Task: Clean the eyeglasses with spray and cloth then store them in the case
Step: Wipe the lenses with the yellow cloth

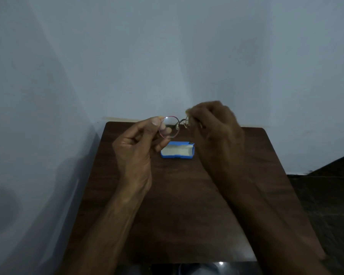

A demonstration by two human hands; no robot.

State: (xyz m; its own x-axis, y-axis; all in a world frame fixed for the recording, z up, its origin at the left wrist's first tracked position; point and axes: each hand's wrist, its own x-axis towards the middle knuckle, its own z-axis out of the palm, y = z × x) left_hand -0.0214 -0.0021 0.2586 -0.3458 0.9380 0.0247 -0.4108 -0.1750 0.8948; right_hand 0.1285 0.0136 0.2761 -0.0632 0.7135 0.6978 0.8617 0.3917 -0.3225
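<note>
I hold round thin-rimmed eyeglasses point(170, 127) in the air above the table. My left hand point(136, 145) pinches the left rim between thumb and fingers. My right hand point(213, 128) is curled over the right lens; something pale shows between its fingers, too blurred to name. Below the glasses an open blue case point(177, 150) with a pale lining lies on the dark wooden table point(177, 205). No spray bottle is in view.
The table stands against a pale blue-grey wall point(167, 56), in a corner on the left. A dark floor point(326, 195) lies to the right of the table. A bright reflection shows at the table's near edge.
</note>
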